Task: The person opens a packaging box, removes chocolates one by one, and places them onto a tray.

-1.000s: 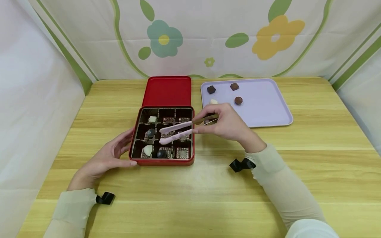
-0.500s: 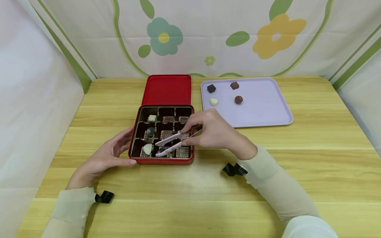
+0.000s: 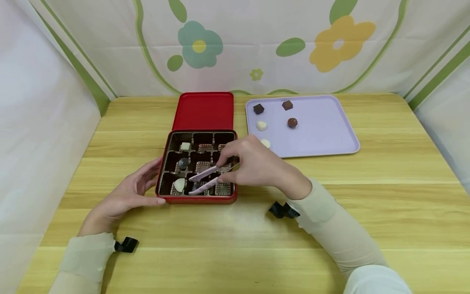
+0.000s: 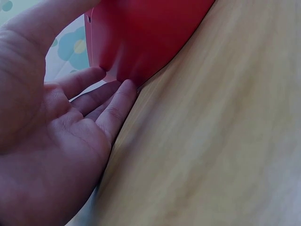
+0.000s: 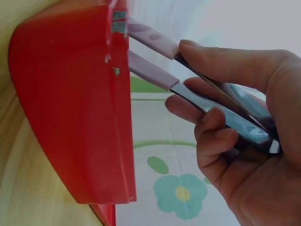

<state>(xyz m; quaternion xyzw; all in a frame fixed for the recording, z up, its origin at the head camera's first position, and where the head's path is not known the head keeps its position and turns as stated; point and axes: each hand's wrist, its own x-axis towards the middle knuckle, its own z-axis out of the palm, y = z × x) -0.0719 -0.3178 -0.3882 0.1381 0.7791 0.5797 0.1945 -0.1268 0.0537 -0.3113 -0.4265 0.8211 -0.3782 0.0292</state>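
Note:
In the head view my right hand [image 3: 257,165] holds pink-tipped metal tongs [image 3: 204,174]. Their tips reach down into the front middle compartment of a red tin box [image 3: 198,200], either side of a dark chocolate [image 3: 195,187] they partly hide. Whether they squeeze it I cannot tell. My left hand [image 3: 128,190] touches the box's front left corner, thumb at the front and fingers [image 4: 117,106] fairly straight along the side. A white chocolate [image 3: 179,185], a dark round one [image 3: 183,163] and a small white one [image 3: 185,146] fill the left column.
The red lid [image 3: 203,110] lies open behind the box. At the right, a lilac tray [image 3: 323,130] carries several chocolates, among them a brown one [image 3: 292,122] and a white one [image 3: 261,125]. A printed cloth [image 3: 253,49] hangs behind the wooden table [image 3: 205,253].
My right hand has brought the tongs left and toward me, from above the box's middle down into the front middle compartment. The left hand stays against the box.

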